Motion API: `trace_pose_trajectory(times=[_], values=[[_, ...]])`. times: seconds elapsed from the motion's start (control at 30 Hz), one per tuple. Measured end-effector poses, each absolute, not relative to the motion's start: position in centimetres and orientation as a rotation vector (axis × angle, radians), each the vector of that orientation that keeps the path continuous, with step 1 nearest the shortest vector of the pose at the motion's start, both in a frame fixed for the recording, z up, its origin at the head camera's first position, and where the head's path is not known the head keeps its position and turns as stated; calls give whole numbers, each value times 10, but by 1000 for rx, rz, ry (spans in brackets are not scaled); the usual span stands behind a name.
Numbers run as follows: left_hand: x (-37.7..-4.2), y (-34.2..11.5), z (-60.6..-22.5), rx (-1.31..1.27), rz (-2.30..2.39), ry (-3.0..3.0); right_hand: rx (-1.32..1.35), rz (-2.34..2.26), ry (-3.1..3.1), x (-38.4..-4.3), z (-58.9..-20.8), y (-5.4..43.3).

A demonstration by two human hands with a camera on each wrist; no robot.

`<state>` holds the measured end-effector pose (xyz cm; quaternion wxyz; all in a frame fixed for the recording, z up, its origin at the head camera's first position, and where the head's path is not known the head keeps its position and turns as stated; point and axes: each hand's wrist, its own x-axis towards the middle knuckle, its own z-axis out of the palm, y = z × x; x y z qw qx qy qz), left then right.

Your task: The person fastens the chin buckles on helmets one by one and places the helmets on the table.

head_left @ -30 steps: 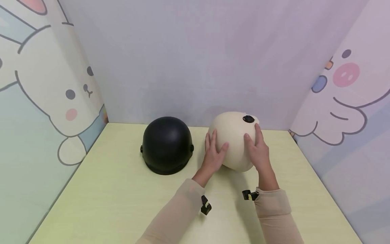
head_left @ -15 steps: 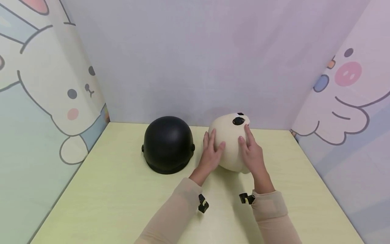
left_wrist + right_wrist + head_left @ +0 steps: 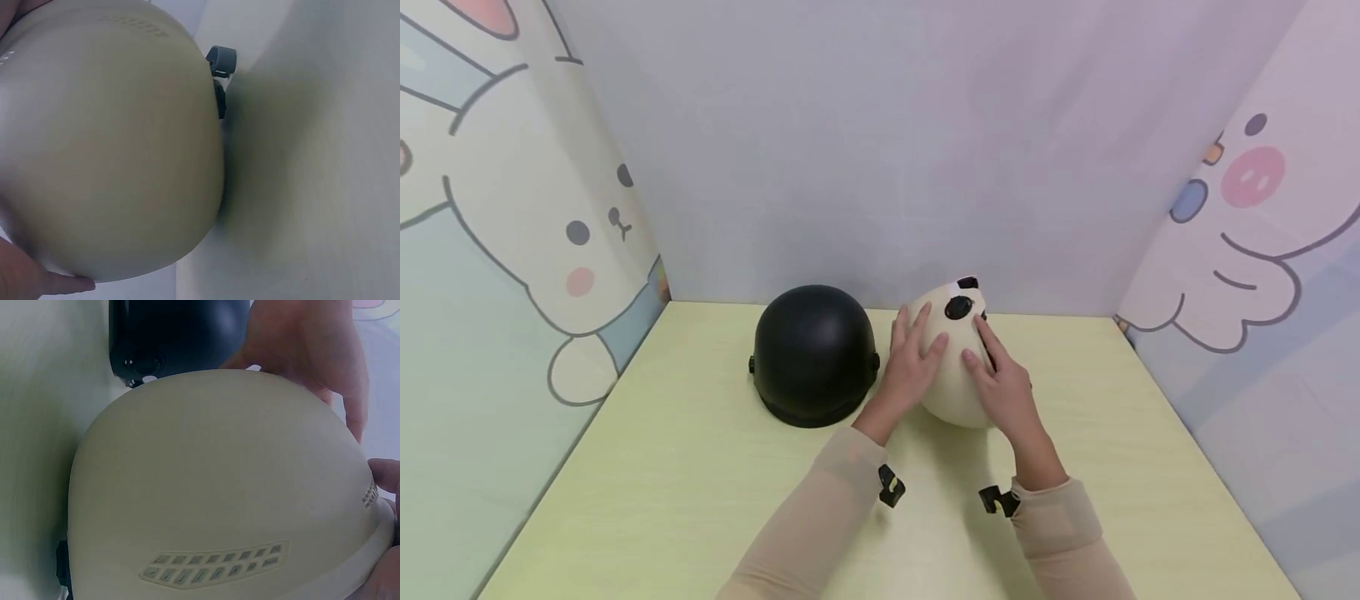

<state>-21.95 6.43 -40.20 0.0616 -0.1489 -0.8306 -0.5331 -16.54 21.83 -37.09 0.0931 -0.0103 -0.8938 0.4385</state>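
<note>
Cream helmet (image 3: 952,393) is turning and shifting toward nine o'clock, left hand (image 3: 910,364) and right hand (image 3: 1009,393) clasping it, fingers spread; black helmet (image 3: 814,358) is sitting at its nine o'clock.

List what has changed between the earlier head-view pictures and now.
The smooth cream rounded helmet has turned, carrying its round black fitting leftward in the head view. The left hand and right hand shifted slightly leftward, both staying against it. The matte black domed helmet stayed put.

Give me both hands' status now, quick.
Left hand: holding the cream helmet, thumb and fingers spread around its left side.
Right hand: holding the same helmet by its right side.
</note>
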Motion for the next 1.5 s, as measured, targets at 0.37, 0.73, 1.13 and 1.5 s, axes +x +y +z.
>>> trace_pose_trajectory(times=[0.37,0.73,1.13,1.5], values=[[-222,59,-401,-455,-1570,-2559,81,1364,-2606,-160,-371,213],[-223,51,-405,-450,-1539,-2571,94,1453,-2562,-159,-365,219],[-217,45,-414,-435,-1623,-2508,-35,1422,-2580,-163,-376,262],[-216,36,-408,-434,-1622,-2484,-155,1344,-2684,-171,-401,289]])
